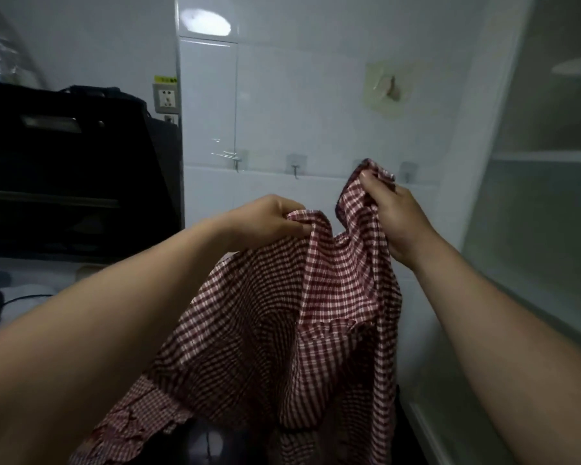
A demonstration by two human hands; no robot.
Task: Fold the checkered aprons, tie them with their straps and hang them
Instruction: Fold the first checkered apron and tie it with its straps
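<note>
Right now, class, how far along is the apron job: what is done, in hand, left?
Done: nothing shows as finished; the wall hooks in view are bare. In hand: the left hand and right hand hold the checkered apron up by its top edge, unfolded. Left: folding, tying, hanging.

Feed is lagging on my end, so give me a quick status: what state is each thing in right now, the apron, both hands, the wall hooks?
checkered apron: unfolded, held up, hanging loose.
left hand: shut on the apron's top edge.
right hand: shut on bunched apron fabric, raised higher.
wall hooks: two clearly bare; a third partly hidden behind the apron.
wall socket: nothing plugged in.
</note>
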